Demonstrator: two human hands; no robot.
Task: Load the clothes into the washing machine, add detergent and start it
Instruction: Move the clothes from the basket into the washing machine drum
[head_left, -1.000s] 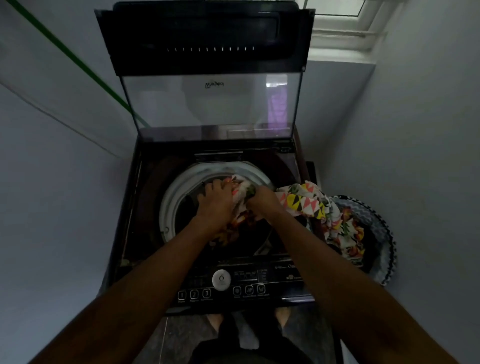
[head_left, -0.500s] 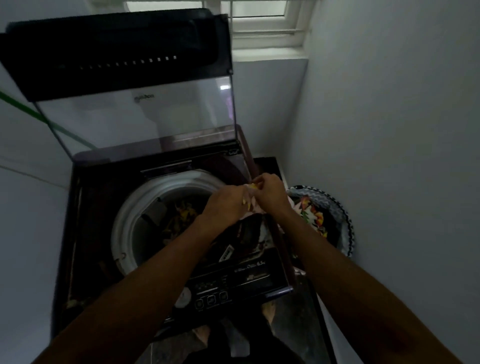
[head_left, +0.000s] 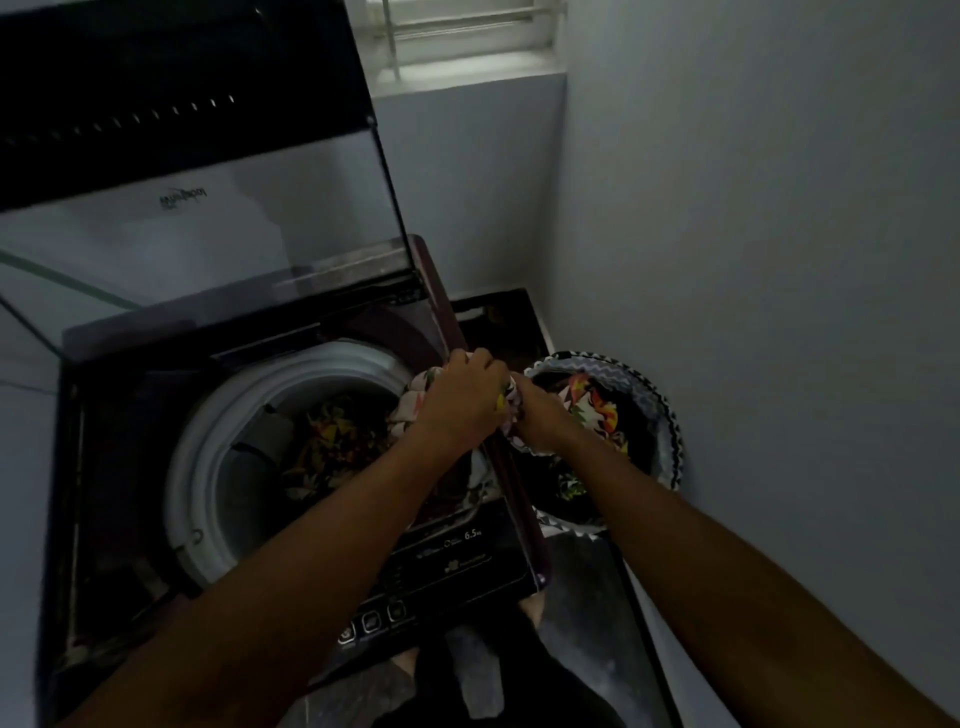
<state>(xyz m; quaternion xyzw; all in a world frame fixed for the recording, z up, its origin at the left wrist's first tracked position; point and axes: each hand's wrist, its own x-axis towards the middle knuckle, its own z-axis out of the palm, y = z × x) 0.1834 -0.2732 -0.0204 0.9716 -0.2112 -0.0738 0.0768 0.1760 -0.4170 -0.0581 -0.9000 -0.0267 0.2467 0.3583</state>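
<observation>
Your left hand (head_left: 460, 397) curls its fingers over a bunch of patterned cloth (head_left: 415, 402) at the drum's right rim; your right hand (head_left: 540, 421) grips the same cloth just beside it, fingers hidden underneath. You hold it bunched so the trailing end lifts out of the basket (head_left: 660, 415) and over the washing machine (head_left: 130, 441) edge. More clothes (head_left: 332, 441) already lie in the drum.
</observation>
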